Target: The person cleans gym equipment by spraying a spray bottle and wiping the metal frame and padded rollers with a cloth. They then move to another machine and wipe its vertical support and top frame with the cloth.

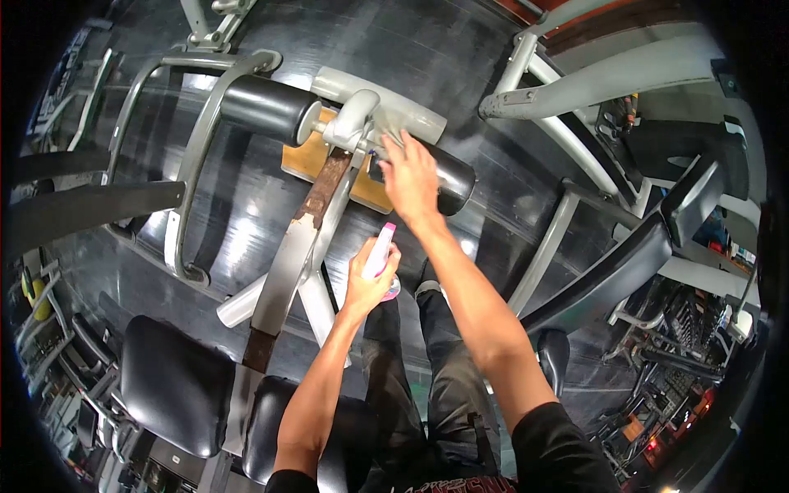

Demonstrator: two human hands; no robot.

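My left hand [371, 278] is closed around a spray bottle [380, 253] with a white and pink spray head, held above my legs. Part of the bottle's body is hidden behind the fingers. My right hand [411, 177] reaches farther forward, its fingers stretched out and slightly smeared by motion. They lie over the metal joint beside the right black padded roller [452, 181] of a gym machine. A pale, blurred patch shows at the fingertips. Left of the joint is a second black roller [267, 108], and a grey metal cap [353, 119] stands between the rollers.
A worn grey beam [283, 263] runs from the rollers to black seat pads [177, 386] at lower left. Under the joint lies a yellowish wooden board [304, 163]. A curved metal frame [197, 156] stands left, and a padded bench [608, 271] with grey frame stands right.
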